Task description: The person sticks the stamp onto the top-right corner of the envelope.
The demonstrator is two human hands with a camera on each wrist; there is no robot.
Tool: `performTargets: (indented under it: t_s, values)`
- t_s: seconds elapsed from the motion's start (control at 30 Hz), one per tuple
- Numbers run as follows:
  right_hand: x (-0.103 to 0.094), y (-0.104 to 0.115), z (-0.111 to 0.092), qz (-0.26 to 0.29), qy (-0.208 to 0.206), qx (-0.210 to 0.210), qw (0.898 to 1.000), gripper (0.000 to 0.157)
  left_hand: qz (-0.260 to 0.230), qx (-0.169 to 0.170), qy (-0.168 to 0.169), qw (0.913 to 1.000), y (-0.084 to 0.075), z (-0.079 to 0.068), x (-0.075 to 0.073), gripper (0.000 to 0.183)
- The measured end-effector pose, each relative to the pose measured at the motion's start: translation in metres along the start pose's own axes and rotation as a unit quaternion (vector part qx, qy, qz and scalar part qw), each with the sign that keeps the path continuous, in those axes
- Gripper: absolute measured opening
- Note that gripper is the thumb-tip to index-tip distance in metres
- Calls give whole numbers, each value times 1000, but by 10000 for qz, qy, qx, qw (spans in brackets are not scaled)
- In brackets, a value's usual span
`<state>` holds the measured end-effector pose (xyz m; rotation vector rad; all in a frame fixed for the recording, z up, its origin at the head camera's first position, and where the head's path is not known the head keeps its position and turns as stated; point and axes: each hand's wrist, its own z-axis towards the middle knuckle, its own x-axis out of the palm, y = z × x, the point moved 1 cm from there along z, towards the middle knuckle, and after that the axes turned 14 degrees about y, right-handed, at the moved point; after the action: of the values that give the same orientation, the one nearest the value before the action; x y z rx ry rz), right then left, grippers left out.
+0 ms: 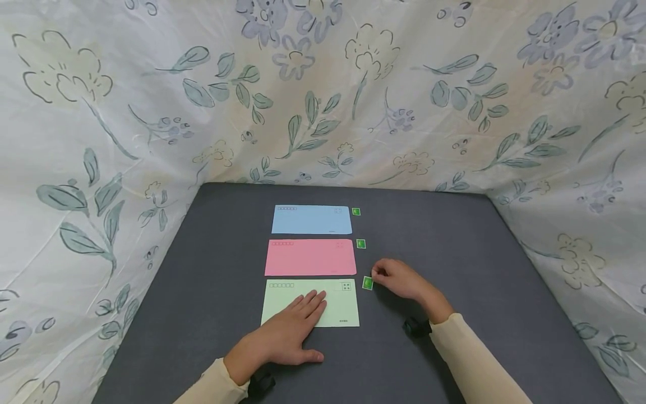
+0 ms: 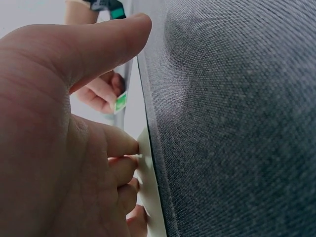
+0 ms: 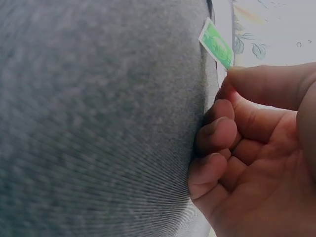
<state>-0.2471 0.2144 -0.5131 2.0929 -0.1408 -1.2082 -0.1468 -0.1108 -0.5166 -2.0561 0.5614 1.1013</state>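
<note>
My left hand [image 1: 292,334] lies flat on the pale green envelope [image 1: 338,308], fingers straight and thumb out to the side on the dark cloth. To the right of that envelope, my right hand [image 1: 401,279] pinches a small green stamp [image 1: 368,283] by its corner between thumb and forefinger. In the right wrist view the stamp [image 3: 217,44] is tilted, with its white border showing, and the other fingers are curled under. The left wrist view also catches the stamp [image 2: 120,101] at the right hand's fingertips, beyond the left thumb.
Behind the green envelope lie a pink envelope [image 1: 310,258] and a blue envelope [image 1: 311,220]. Beside each is a green stamp, one [image 1: 360,244] by the pink and one [image 1: 356,211] by the blue. A dark grey tabletop [image 1: 217,269] meets a floral curtain [image 1: 323,101].
</note>
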Motion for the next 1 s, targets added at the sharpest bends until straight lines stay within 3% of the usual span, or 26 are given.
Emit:
performTargets:
  t_s: [0.57, 1.0]
  values:
    - [-11, -1, 7, 244, 619, -167, 9976, 16, -26, 58, 14, 10000, 0, 1, -1, 105]
    - [-10, 0, 12, 139, 774, -254, 9966, 18, 59, 11, 20, 10000, 0, 0, 0, 106]
